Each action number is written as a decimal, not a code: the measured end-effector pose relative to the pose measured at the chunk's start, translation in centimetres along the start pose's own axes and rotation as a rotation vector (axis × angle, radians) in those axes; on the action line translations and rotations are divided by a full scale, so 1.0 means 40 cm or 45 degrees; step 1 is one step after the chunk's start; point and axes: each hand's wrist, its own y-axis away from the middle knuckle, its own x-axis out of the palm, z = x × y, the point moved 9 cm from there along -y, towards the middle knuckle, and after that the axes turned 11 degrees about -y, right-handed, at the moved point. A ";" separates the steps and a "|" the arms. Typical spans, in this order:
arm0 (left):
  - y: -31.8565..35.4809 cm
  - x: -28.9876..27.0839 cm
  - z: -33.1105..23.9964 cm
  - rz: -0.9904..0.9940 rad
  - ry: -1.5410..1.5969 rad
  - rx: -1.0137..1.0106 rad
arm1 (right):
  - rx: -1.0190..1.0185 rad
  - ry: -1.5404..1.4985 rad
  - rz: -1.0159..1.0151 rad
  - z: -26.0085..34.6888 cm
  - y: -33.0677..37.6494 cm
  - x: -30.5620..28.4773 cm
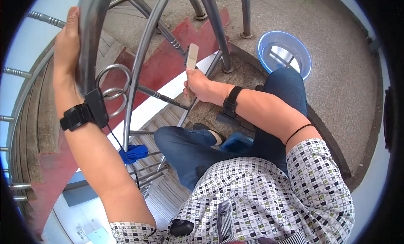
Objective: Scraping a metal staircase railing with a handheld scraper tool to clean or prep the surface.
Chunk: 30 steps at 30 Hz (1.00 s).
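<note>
My right hand (197, 85) grips a brush (192, 56) beside the metal bars (168, 34); my left hand (67, 46) touches the handrail (89, 38), its grip hidden.

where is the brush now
In the head view, the brush is in the right hand, upper middle of the picture, beside the metal railing and left of the blue basin.

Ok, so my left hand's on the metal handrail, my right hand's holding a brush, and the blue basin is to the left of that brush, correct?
Not quite: the head view shows the blue basin to the right of the brush. Your left hand is on the metal handrail, and your right hand holds the brush.
</note>
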 end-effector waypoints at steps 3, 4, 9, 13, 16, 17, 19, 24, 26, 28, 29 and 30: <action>-0.011 -0.004 -0.012 0.001 -0.142 0.055 | -0.042 -0.029 -0.033 0.018 -0.032 -0.024; -0.005 0.006 -0.021 0.013 -0.133 0.031 | -0.058 -0.096 0.004 0.025 -0.046 -0.031; -0.028 0.007 0.044 0.119 -0.175 -0.044 | -0.019 -0.238 0.089 -0.036 -0.030 0.005; 0.008 -0.004 -0.041 -0.031 -0.240 0.161 | 0.038 -0.308 0.078 -0.074 -0.006 0.027; 0.009 -0.010 -0.043 -0.080 -0.259 0.190 | 0.038 -0.316 0.066 -0.080 -0.004 0.039; 0.008 -0.007 -0.038 -0.056 -0.253 0.158 | 0.038 -0.314 0.061 -0.074 -0.007 0.038; 0.003 -0.006 -0.033 -0.026 -0.246 0.124 | -0.020 -0.270 0.036 -0.042 -0.023 0.034; 0.011 -0.004 -0.054 -0.059 -0.207 0.190 | -0.046 -0.246 0.035 -0.009 -0.035 0.014; 0.016 -0.014 -0.065 -0.096 -0.269 0.187 | -0.049 -0.261 -0.001 0.017 -0.058 -0.020; 0.001 0.008 -0.034 0.075 -0.162 0.074 | -0.053 -0.290 -0.040 0.070 -0.073 -0.072; -0.011 0.006 -0.004 0.086 -0.159 0.074 | -0.102 -0.224 -0.115 0.107 -0.052 -0.094; -0.030 -0.008 0.044 0.109 -0.182 -0.001 | -0.110 -0.116 -0.027 0.140 -0.077 -0.125</action>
